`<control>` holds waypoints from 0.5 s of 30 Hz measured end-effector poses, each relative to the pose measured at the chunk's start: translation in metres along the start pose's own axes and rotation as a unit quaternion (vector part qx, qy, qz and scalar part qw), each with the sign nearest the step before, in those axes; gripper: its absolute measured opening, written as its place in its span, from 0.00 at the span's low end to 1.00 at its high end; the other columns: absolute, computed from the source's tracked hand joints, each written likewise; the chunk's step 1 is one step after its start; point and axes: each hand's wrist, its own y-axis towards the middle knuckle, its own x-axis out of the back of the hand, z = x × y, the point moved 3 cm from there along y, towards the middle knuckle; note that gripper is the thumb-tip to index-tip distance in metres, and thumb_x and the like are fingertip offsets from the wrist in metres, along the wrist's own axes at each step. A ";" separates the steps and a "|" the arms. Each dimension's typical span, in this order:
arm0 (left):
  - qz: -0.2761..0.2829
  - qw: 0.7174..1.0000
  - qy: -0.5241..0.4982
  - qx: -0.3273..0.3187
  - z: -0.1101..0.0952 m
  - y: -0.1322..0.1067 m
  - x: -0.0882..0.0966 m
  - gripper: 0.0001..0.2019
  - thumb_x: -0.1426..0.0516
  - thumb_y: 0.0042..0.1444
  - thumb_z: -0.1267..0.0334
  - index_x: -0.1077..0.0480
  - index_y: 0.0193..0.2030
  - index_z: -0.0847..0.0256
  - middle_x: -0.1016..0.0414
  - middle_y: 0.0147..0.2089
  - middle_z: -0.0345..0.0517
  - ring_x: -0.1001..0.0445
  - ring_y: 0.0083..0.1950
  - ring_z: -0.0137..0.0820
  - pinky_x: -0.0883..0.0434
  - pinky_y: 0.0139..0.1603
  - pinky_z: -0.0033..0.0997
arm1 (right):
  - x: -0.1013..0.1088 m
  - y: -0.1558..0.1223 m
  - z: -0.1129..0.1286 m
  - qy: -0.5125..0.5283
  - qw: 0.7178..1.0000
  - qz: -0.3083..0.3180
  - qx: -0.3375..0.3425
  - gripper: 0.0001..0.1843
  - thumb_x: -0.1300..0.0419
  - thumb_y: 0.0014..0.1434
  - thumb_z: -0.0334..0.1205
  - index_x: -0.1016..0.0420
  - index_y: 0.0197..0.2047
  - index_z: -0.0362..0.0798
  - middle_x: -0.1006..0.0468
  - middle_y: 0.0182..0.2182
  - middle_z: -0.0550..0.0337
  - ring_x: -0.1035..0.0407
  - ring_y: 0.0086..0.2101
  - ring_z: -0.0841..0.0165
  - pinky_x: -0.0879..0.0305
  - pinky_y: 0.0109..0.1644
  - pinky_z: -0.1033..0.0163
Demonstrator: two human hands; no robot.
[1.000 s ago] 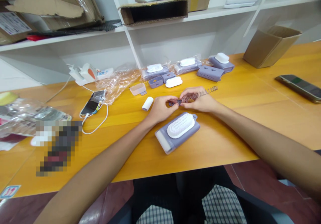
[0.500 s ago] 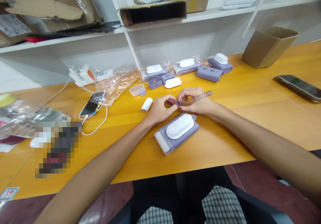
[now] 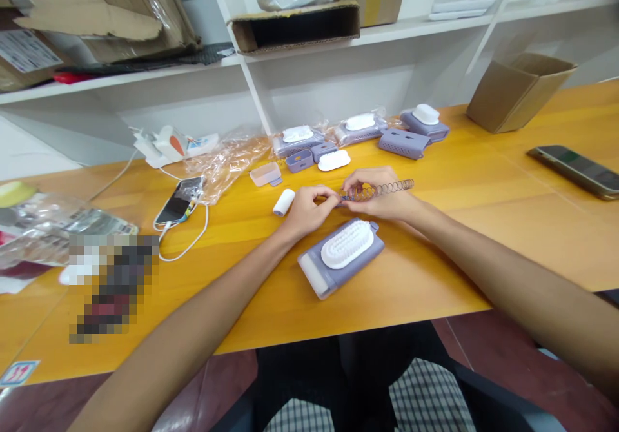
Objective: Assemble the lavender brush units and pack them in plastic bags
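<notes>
A thin metal coil spring (image 3: 388, 187) lies across the fingers of my right hand (image 3: 380, 193), its free end sticking out to the right over the wrist. My left hand (image 3: 312, 209) pinches at the spring's left end, fingertips close to those of the right hand; the small part between them is mostly covered. Just below the hands rests a purple case (image 3: 341, 277) with a white oval bristle brush (image 3: 347, 244) on top. A short white cylinder (image 3: 284, 202) lies beside my left hand.
Behind the hands are a loose white brush head (image 3: 334, 160), a purple shell (image 3: 404, 143), a translucent cup (image 3: 265, 174) and several cases in plastic. A phone with a cable (image 3: 178, 201) lies left, another phone (image 3: 575, 169) right, near a cardboard box (image 3: 520, 90).
My left fingertips have shifted slightly left and the spring's free end reaches a little farther right. The objects on the table stay in place.
</notes>
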 end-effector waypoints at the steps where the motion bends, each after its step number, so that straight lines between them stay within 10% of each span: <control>1: -0.006 1.000 -0.009 0.006 0.001 0.001 0.000 0.09 0.42 0.58 0.65 0.19 0.32 0.61 0.15 0.38 0.44 0.19 0.41 0.35 0.24 0.49 0.34 | 0.000 0.000 0.000 -0.004 1.000 -0.003 0.004 0.07 0.30 0.53 0.40 0.22 0.34 0.51 0.17 0.32 0.57 0.26 0.32 0.64 0.31 0.41 0.58; 15: 0.029 0.993 -0.081 0.080 0.002 0.003 0.002 0.12 0.40 0.55 0.58 0.21 0.28 0.62 0.18 0.32 0.43 0.24 0.37 0.33 0.29 0.46 0.31 | -0.005 -0.002 -0.005 -0.054 0.995 0.010 0.078 0.05 0.33 0.55 0.37 0.23 0.36 0.49 0.18 0.31 0.60 0.26 0.30 0.67 0.32 0.36 0.63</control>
